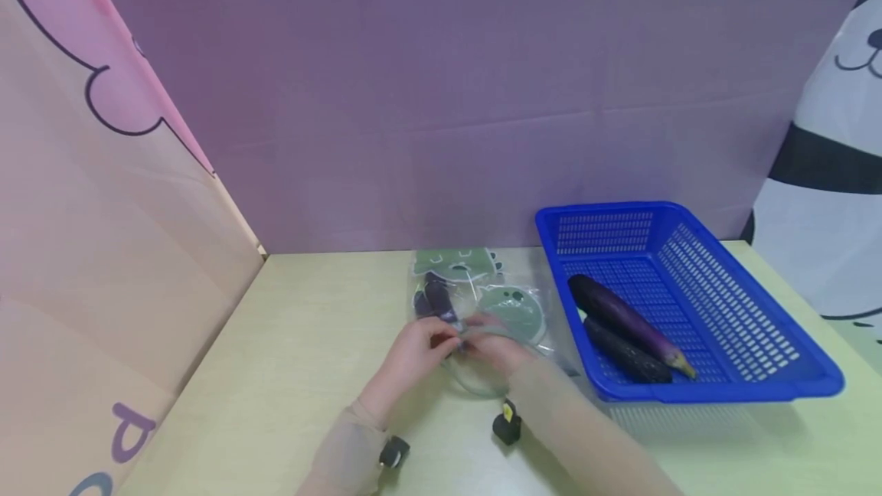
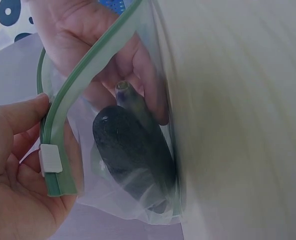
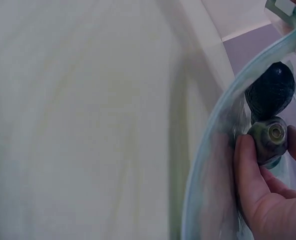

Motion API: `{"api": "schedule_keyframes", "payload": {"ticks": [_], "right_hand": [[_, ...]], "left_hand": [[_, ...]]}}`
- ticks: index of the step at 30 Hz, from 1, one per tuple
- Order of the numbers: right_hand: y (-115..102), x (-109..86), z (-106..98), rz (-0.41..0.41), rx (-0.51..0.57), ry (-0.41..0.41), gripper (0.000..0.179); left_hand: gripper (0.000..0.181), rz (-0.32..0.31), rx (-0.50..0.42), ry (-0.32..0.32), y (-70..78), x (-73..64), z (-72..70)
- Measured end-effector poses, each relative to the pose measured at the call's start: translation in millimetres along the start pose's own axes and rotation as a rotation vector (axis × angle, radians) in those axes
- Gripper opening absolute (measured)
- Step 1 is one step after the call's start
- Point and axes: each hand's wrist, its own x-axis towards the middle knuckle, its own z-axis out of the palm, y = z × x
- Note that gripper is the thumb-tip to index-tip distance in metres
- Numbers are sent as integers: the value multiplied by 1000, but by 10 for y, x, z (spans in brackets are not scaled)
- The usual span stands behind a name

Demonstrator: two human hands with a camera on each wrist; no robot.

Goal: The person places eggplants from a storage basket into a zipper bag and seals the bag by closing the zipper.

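Note:
A clear zip bag with green cartoon prints lies on the table; its mouth faces me. My left hand pinches the bag's green-edged rim beside the white slider. Inside the bag, my right hand holds the stem end of an eggplant between thumb and fingers. Alongside it in the bag lies a dark, blunt-ended vegetable, possibly a cucumber. Through the plastic, the head view shows both as dark shapes, their near ends hidden by the hands.
To the right stands a blue slotted basket, close to the bag. Another eggplant and a dark bumpy cucumber lie along its left side. A purple curtain hangs behind the pale table.

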Motion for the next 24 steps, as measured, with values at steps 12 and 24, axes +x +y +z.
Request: {"api": "schedule_keyframes", "payload": {"ticks": [12, 24], "right_hand": [[8, 79, 27, 18, -86, 42, 25], [-60, 24, 28, -55, -224, 39, 18]], "left_hand": [[9, -9, -5, -5, 3, -9, 0], [9, -1, 2, 4, 6, 2, 7]]}}
